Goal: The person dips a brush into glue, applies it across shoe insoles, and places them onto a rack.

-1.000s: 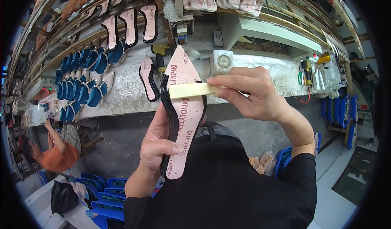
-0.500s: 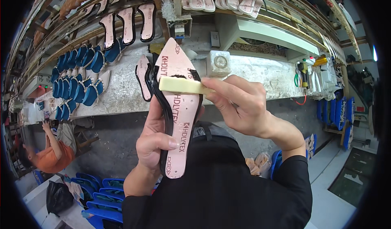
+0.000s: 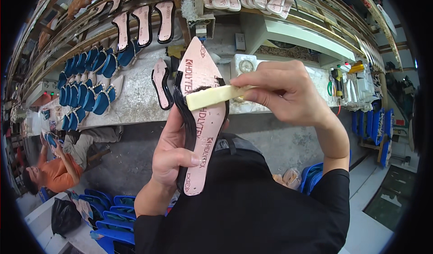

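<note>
Insole (image 3: 198,139), pale pink, long & pointed at the toe, w/ dark red print and glossy black edging, fills the mid. of the head view. It's held up in front of the wearer's black-clad torso (image 3: 252,209), toe pointing away, heel end nearest the body.

L hand (image 3: 171,159) grasps it from the L side, thumb pressed on the pink face, fingers going underneath, mostly hidden. R hand (image 3: 288,91) pinches one end of a pale yellow rectangular bar (image 3: 211,97) betw. thumb & fingers; can't tell its material. Bar lies across the insole's forepart, slightly tilted, R end higher, w/ a dark patch showing at its upper edge.

Beyond is a long whitish stained bench (image 3: 135,115). On it, just L of the held piece: a smaller-looking pink insole w/ black edging (image 3: 158,80). Far L, rows of blue pointed shoes (image 3: 91,101). R of the toe, a squarish translucent block w/ round inset (image 3: 247,66), partly behind R hand. More black-edged pink insoles (image 3: 143,26) on the wooden rack above. Lower L: seated co-worker in orange top (image 3: 58,172), blue trays (image 3: 112,235), black plastic bag (image 3: 63,215).
</note>
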`<state>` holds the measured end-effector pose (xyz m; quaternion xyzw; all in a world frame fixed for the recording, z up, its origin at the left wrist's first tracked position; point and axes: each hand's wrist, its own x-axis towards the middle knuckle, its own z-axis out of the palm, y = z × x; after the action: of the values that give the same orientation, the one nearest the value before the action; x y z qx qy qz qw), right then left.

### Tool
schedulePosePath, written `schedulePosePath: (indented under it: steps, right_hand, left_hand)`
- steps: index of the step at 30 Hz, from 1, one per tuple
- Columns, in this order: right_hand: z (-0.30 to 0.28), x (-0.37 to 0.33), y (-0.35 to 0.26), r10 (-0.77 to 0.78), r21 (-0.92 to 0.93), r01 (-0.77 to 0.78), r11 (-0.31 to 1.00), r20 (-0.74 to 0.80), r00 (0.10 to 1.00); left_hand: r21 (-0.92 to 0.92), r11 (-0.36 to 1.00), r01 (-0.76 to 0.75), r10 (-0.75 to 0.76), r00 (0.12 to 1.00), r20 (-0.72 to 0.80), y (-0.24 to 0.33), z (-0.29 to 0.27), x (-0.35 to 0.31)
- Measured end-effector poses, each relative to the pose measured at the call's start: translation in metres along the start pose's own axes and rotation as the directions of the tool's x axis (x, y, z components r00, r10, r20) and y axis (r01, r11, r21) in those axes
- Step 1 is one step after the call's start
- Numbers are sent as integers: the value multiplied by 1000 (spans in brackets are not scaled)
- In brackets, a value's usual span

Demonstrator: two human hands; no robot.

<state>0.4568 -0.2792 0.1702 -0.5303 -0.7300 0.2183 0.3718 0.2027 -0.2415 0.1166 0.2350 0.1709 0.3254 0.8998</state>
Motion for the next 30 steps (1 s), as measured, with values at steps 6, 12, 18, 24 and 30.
schedulePosePath:
  steps: [6, 12, 18, 24, 30]
  right_hand:
    - [-2, 7, 3, -3, 17, 2, 1000, 68, 998]
    - [-2, 7, 7, -54, -8, 55, 998, 105, 993]
    - [-1, 5, 9, -74, -53, 82, 995, 128, 989]
    - [3, 8, 4, -102, -53, 114, 992, 198, 975]
    - [14, 8, 4, -133, 15, 135, 991, 283, 950]
  left_hand:
    - [6, 1000, 13, -12, 998, -66, 3, -1, -2]
    - [-122, 992, -17, 15, 1000, -19, 2, -8, 0]
    - [-222, 975, -27, 21, 999, -28, 1, -11, 3]
    - [-376, 926, 35, -48, 999, -25, 4, -23, 5]
    - [-447, 894, 24, -40, 999, -26, 5, -17, 10]
